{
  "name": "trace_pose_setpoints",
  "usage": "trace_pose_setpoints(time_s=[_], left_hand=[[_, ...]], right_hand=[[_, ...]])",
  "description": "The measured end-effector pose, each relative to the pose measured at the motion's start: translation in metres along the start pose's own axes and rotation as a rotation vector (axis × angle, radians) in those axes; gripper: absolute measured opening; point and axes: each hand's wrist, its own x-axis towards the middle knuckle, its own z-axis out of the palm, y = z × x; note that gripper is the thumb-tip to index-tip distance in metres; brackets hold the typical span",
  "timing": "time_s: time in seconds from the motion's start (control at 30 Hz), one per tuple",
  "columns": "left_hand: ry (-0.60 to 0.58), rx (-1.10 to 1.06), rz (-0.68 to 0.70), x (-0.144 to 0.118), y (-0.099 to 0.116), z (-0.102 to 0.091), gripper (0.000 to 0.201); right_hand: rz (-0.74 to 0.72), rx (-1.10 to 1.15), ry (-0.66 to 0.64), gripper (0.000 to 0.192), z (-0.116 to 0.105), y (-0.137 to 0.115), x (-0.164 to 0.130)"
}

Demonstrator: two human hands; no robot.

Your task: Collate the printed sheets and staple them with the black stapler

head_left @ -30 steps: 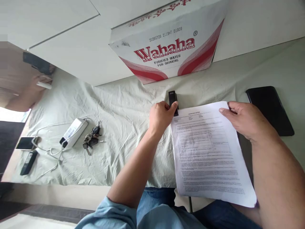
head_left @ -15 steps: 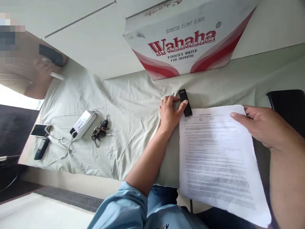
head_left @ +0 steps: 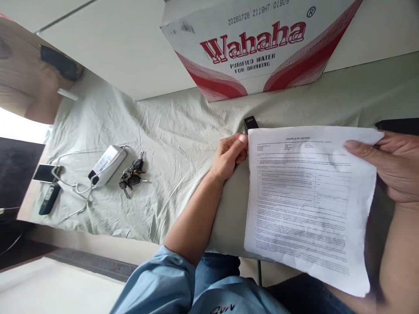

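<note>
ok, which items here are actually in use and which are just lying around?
In use: printed sheet, held by right hand; left hand at its top-left corner; black stapler.
Lying about: Wahaha carton, keys, power bank, phone.

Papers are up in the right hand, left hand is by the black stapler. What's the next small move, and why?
Probably close the left hand around the black stapler: the hand sits at the top left corner of the printed sheets, which the right hand holds by their right edge, and most of the stapler is hidden behind that corner.

White wall (head_left: 124, 52), wrinkled pale cloth-covered table (head_left: 170, 144), daylight at left
</note>
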Motion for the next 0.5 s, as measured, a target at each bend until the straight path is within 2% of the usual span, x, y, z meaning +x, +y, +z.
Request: trace_pose_setpoints(time_s=[0.07, 0.13, 0.23, 0.33, 0.5], left_hand=[[-0.057, 0.013, -0.001, -0.002, 0.0, 0.0, 0.067], [-0.02, 0.033, 0.017, -0.001, -0.002, 0.0, 0.069], [0.052, 0.025, 0.038, 0.0, -0.006, 0.002, 0.07], [0.037, -0.026, 0.026, 0.001, -0.008, 0.004, 0.065], [-0.012, -0.063, -0.021, 0.001, -0.009, 0.005, 0.068]], right_hand=[[-0.014, -0.005, 0.058, 0.043, 0.002, 0.001, 0.004], [-0.034, 0.016, 0.114, 0.046, 0.004, 0.002, 0.005], [-0.015, 0.092, 0.093, 0.052, 0.012, -0.004, 0.003], [-0.006, 0.132, 0.086, 0.057, 0.023, -0.012, -0.001], [-0.165, 0.086, 0.209, 0.059, 0.025, -0.005, 0.0]])
